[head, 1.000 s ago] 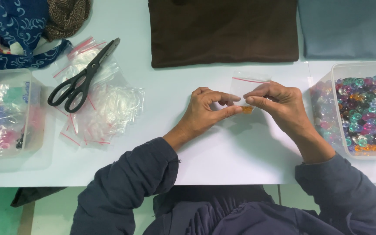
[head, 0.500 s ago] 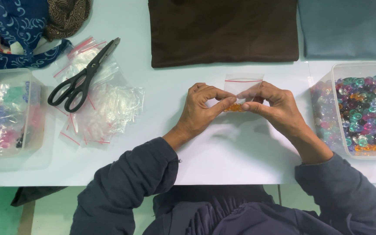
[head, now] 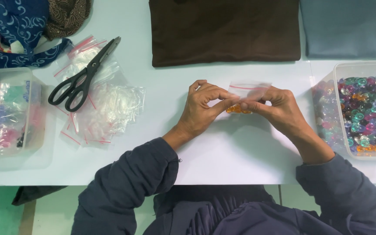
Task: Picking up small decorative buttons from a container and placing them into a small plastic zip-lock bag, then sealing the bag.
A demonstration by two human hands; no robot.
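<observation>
My left hand (head: pixel 203 109) and my right hand (head: pixel 279 111) meet at the middle of the white table (head: pixel 162 87). Between their fingertips they pinch a small clear zip bag (head: pixel 246 90) with a red strip along its top edge. Orange beads (head: pixel 238 109) show in the bag's lower part, just below my thumbs. The bag's middle is hidden by my fingers.
A clear tub of colourful beads (head: pixel 368 113) stands at the right. Black scissors (head: pixel 83 76) lie on a pile of empty zip bags (head: pixel 105 109) at the left, beside a tub of filled bags (head: pixel 7 115). Brown cloth (head: pixel 225 30) and grey-blue cloth (head: pixel 349 28) lie at the back.
The bag lay low between my hands a second ago; both hands have since turned it upright, so the red-striped top now stands above my fingertips.
</observation>
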